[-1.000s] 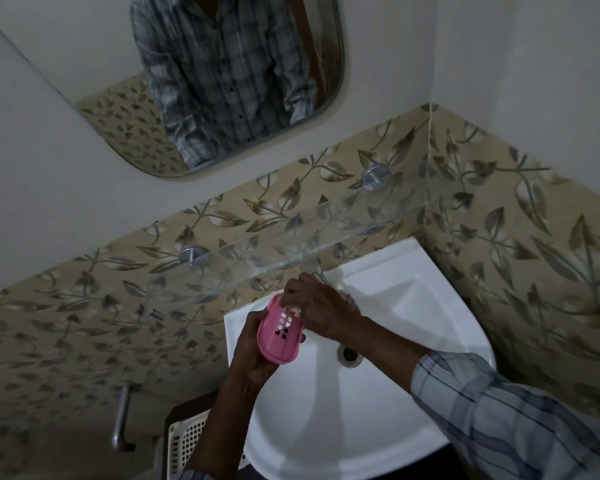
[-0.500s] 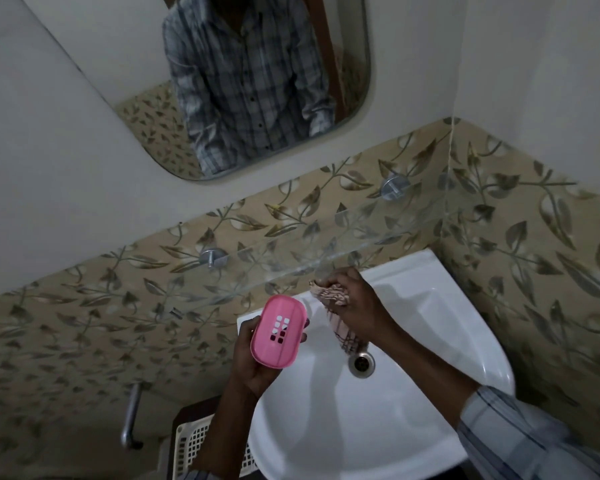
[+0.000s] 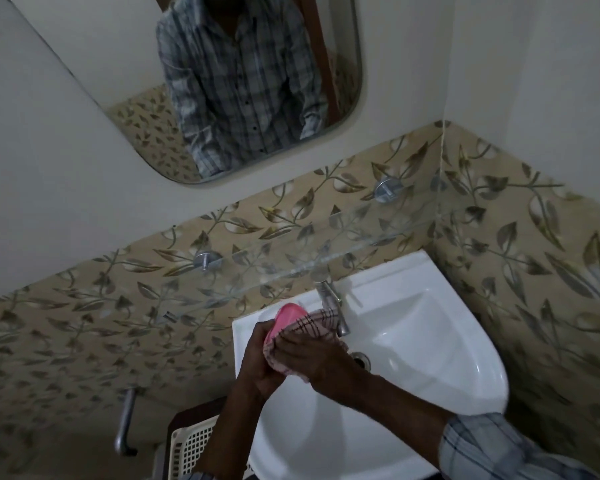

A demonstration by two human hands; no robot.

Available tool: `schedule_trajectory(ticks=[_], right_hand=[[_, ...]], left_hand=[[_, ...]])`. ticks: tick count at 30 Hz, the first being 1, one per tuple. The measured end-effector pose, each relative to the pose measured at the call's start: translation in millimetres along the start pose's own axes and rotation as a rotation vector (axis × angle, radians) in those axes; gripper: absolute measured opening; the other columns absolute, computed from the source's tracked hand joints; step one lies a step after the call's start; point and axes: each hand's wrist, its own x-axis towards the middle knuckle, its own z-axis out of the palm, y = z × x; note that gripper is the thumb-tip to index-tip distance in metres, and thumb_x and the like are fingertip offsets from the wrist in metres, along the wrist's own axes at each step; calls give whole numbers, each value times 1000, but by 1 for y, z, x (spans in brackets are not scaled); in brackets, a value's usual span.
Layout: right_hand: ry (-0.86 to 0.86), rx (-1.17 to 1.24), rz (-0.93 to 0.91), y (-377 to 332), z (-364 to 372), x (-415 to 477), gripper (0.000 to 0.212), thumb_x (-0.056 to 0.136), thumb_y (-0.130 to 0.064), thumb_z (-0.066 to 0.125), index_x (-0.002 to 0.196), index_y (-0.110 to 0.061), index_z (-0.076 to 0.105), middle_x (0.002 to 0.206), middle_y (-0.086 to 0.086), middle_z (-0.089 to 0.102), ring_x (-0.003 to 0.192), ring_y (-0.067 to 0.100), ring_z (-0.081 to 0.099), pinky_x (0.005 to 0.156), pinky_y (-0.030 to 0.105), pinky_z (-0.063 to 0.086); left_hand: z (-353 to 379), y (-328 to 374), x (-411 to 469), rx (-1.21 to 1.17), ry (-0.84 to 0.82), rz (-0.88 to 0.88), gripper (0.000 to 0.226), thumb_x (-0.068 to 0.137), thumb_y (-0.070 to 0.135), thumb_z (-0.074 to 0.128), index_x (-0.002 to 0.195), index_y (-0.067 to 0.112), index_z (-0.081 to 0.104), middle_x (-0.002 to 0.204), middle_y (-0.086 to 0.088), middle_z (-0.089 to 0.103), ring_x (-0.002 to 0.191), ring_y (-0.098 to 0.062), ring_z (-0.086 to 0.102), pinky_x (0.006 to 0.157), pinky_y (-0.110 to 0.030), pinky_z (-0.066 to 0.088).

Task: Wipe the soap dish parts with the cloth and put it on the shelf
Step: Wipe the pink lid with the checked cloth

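Over the left part of the white basin [image 3: 430, 358], my left hand [image 3: 260, 362] grips a pink soap dish part [image 3: 286, 315] from below. Only its upper rounded end shows. A pink checked cloth [image 3: 312, 323] is wrapped over the rest of the dish. My right hand [image 3: 312, 355] presses the cloth against the dish, fingers curled round both. A clear glass shelf [image 3: 326, 258] runs along the tiled wall just above the basin, held by two metal mounts [image 3: 207, 260].
A metal tap [image 3: 331, 299] stands right behind the cloth. The drain [image 3: 361, 359] lies just right of my right hand. A mirror [image 3: 222, 81] hangs above. A white lattice basket [image 3: 191, 445] and a metal pipe [image 3: 125, 424] sit lower left.
My right hand has brought the cloth from the right onto the soap dish and covers it. The dish's slotted face is hidden now. The view has shifted slightly.
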Motion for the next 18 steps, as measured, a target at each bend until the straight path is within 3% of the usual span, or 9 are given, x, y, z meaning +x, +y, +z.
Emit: schedule_trajectory(ticks=[2,4,7,10,12,15,18], right_hand=[[38,-54,84,9,-5,6,61,68,16,71,126,-2,63,129,17,64,121,30,61,101,45,51],[57,-32,286,12,-9,18,51,79,8,68,128,-4,62,132,14,63,122,27,60,102,39,51],[64,219,653,3,-13,37,34,101,-16,43,130,-16,61,132,4,62,123,17,56,105,33,46],[-57,138,864,4,-16,49,22,99,-21,47,113,-15,64,108,7,71,98,19,67,86,29,54],[-128,49,892,6,-19,52,19,93,-18,54,107,-9,64,106,10,72,96,24,68,80,29,52],[-169,92,994,4,-17,54,29,87,-19,64,112,-4,62,112,14,68,107,28,64,86,32,52],[-226,175,1087,-5,-15,53,47,83,-23,71,121,-1,56,120,17,63,116,31,58,93,35,52]], left_hand=[[0,-5,1,-18,52,30,54,86,35,49,119,-6,60,106,-21,69,92,-30,67,86,-40,54],[2,-9,3,6,91,85,48,87,34,52,121,1,60,108,-18,67,95,-29,63,89,-41,48],[7,-9,5,61,128,149,47,87,36,53,120,4,60,108,-18,65,95,-31,60,86,-42,47],[9,-12,10,64,182,226,49,93,36,48,128,4,56,114,-21,63,99,-33,60,88,-45,47],[8,-18,13,55,214,262,48,100,35,41,134,3,53,119,-23,59,102,-33,59,90,-46,47],[10,-27,15,83,278,307,44,102,35,41,130,5,56,115,-23,64,100,-33,63,82,-42,54],[11,-34,19,115,335,360,38,100,37,49,119,8,64,98,-17,72,91,-29,69,69,-35,61]])
